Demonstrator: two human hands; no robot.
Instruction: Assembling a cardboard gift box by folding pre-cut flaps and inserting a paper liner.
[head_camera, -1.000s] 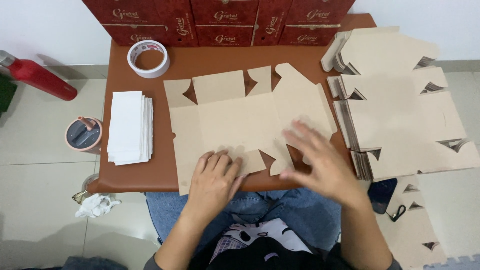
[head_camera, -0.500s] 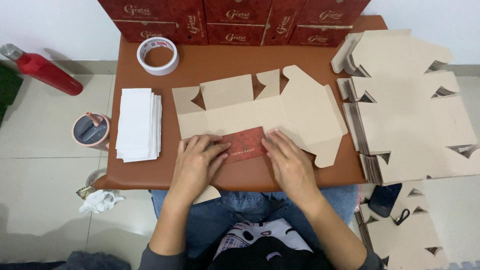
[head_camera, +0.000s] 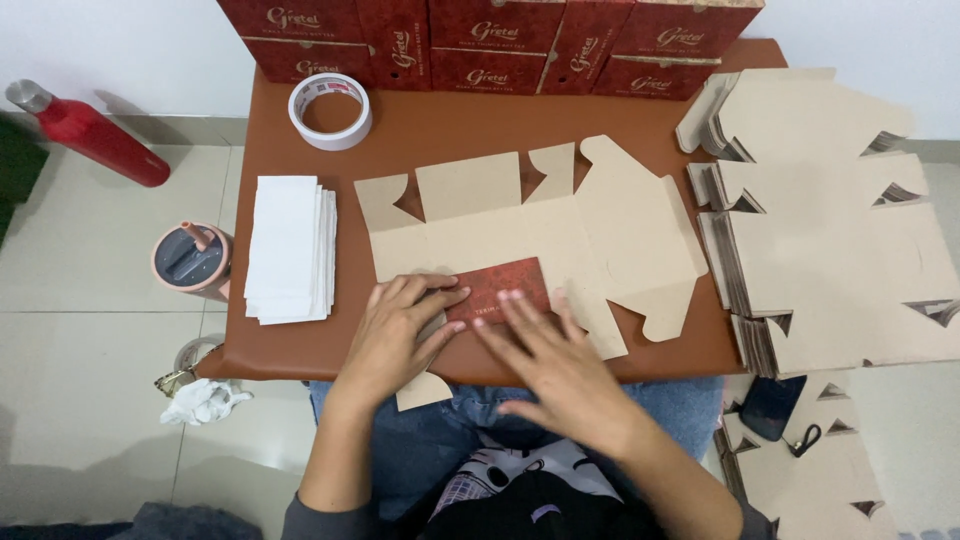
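The left hand (head_camera: 397, 328) lies flat with fingers spread, pressing on the flat die-cut brown cardboard box blank (head_camera: 545, 235), which sits unfolded on the brown table (head_camera: 440, 120) and runs from under both hands away to the far side. The right hand (head_camera: 553, 352) is open too, fingers together and pressed flat just beside the left. Between their fingertips lies a panel of the blank folded over to show its red printed face (head_camera: 497, 290); its near edge is hidden under the fingers. A tab of the blank pokes off the table edge below the left wrist. Left of the left hand sits a stack of white paper sheets (head_camera: 288, 248). Right of the right hand, a pile of flat cardboard blanks (head_camera: 830, 250) runs out of frame.
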